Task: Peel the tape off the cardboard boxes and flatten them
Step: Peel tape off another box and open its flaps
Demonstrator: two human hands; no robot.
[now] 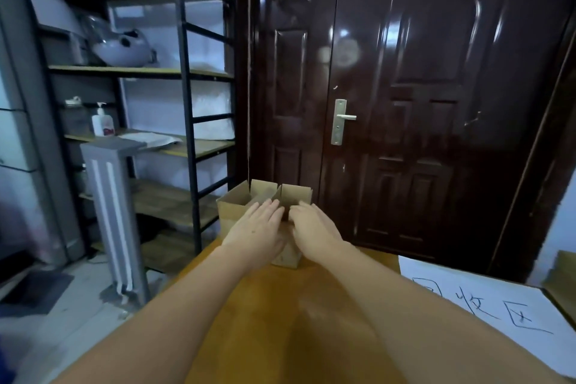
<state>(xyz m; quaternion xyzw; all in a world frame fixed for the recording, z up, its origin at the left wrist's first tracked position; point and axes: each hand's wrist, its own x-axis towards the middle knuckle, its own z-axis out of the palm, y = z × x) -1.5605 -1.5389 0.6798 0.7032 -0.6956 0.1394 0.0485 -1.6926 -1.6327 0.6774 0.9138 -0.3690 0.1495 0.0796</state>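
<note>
The cardboard box (237,206) stands at the far edge of the wooden table (280,321), flaps raised. The left hand (255,227) and right hand (314,227) lie flat on it, fingers straight, holding nothing, probably to press it flat. No tape is discernible.

The scene is dimly and coolly lit, and bright specular glare is thrown back from the glossy dark door (405,87), most strongly on its upper panels. Strong wide-angle distortion is seen at the edges, where the shelf unit (187,72) uprights and the door frame are bowed and tilted. Soft blur is noticed across the whole frame, with the left margin smeared and a soft shadow cast on the table (296,321).
</note>
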